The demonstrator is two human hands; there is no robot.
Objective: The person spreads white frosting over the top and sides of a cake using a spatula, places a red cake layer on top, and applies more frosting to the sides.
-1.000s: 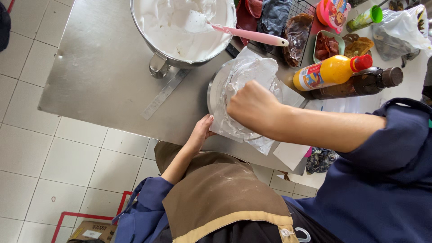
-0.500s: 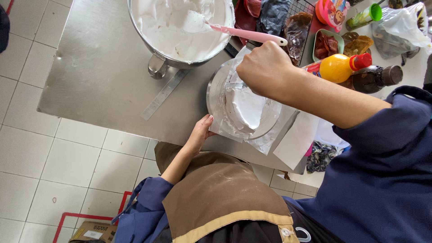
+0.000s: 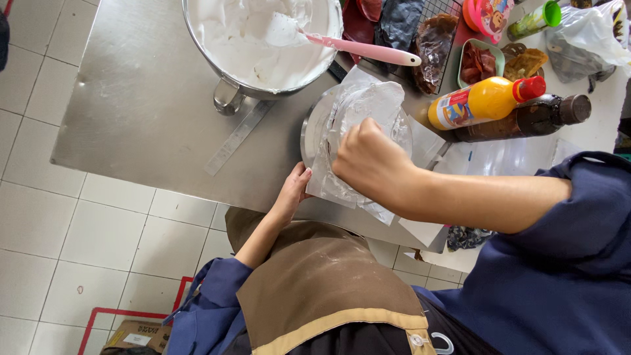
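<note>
At the table's near edge, the left hand [image 3: 294, 190] lay flat, fingers together, on the plastic sheet [image 3: 368, 112] covering a round tin [image 3: 312, 128]. The right hand [image 3: 368, 161] was a fist, pressed into that sheet. Bare steel table [image 3: 131, 98] lay open leftward; a mixing bowl [image 3: 263, 39] and bottles [image 3: 499, 105] crowded behind.

A brushed steel table [image 3: 138, 105] fills the upper part of the view, lit evenly and showing dull reflections. Below and to the left of the table lies a floor of pale square tiles [image 3: 85, 243], where a red line [image 3: 98, 314] frames a cardboard box [image 3: 135, 336].
</note>
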